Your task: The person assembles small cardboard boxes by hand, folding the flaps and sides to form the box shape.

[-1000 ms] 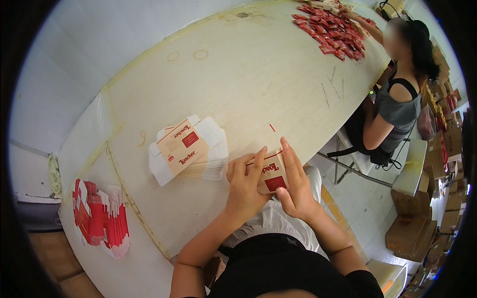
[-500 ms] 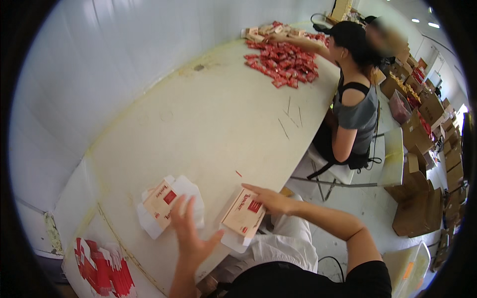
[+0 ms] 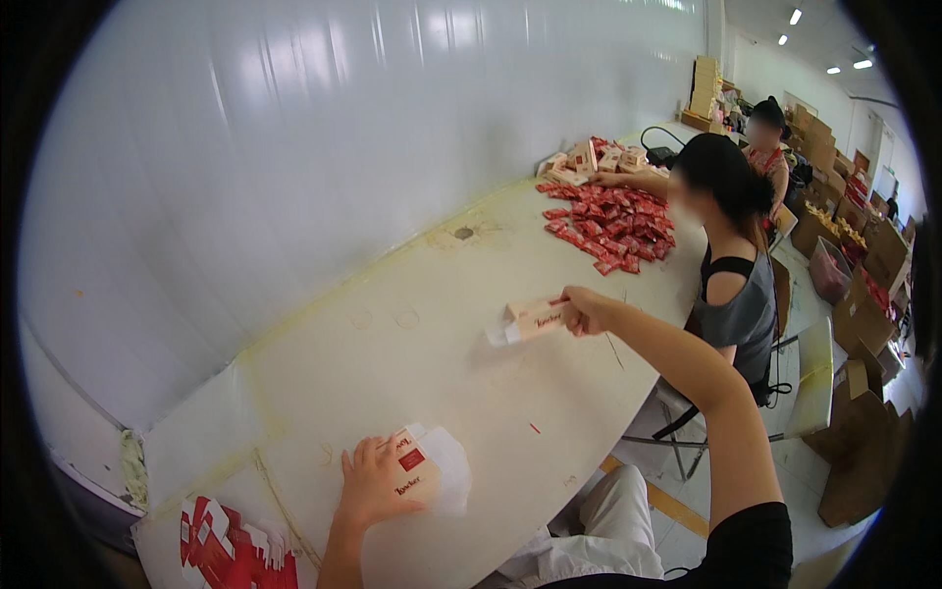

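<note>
In my outstretched right hand (image 3: 589, 311) is a cream carton (image 3: 538, 319) with red printing, its white end flaps open towards the left. My fingers grip its right end, and it is held over the middle of the table. Nearer to me, my left hand (image 3: 378, 481) spans another cream carton (image 3: 420, 471) with a red square on it, the thumb along its near edge and the fingers at its far side. This carton lies on white flattened cardboard (image 3: 451, 469). The palm hides its left end.
Red and white flat cartons (image 3: 231, 545) lie at the near left. Farther along the table (image 3: 334, 393) are a heap of red packets (image 3: 613, 226) and cream boxes (image 3: 589, 157), where a co-worker (image 3: 731, 265) sits reaching. Chairs and brown cardboard boxes (image 3: 854, 412) stand at right.
My right hand has carried its carton forward, away from my lap and over the table. My left hand has come down onto the other carton. The view has tilted up.
</note>
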`<state>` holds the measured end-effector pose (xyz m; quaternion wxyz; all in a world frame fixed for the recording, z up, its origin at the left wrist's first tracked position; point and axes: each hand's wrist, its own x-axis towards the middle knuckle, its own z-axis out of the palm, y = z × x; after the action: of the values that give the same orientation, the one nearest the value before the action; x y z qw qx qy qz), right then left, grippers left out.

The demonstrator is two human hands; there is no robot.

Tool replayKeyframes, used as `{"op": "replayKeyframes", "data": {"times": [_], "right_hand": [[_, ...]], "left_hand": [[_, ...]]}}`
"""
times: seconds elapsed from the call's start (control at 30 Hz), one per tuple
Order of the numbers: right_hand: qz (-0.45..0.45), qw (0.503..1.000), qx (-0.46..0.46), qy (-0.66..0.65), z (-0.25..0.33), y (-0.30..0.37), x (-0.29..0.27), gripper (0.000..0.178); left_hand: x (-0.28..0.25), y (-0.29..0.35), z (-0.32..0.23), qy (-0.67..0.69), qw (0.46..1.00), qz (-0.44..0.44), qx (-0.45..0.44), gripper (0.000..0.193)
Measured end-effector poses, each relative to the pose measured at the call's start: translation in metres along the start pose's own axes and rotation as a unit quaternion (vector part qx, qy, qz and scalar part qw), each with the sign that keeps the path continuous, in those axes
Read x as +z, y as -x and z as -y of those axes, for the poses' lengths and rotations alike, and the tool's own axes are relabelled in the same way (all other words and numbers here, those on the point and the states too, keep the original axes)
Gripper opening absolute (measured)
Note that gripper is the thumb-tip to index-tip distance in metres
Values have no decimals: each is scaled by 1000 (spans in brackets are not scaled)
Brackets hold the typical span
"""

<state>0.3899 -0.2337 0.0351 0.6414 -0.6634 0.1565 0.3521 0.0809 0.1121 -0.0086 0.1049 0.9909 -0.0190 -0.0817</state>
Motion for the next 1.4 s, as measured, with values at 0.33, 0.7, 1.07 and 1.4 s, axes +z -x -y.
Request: {"op": "replayKeyframes", "data": {"times": [0.33, 0.7, 1.07, 1.4], "right_hand": [[2, 921, -327, -211, 160, -11, -65, 63], [237, 765, -353, 484, -100, 89, 79, 41], [232, 908, -333, 104, -151, 188, 128, 40], [16, 689, -620, 376, -154, 209, 113, 48]], "left_hand": [[-12, 2, -1, -46, 999, -1, -23, 120], [-34, 21, -29, 140, 968, -204, 48, 102], [-32, 57, -95, 108, 952, -281, 63, 109], [-32, 67, -112, 88, 951, -292, 60, 102]]}}
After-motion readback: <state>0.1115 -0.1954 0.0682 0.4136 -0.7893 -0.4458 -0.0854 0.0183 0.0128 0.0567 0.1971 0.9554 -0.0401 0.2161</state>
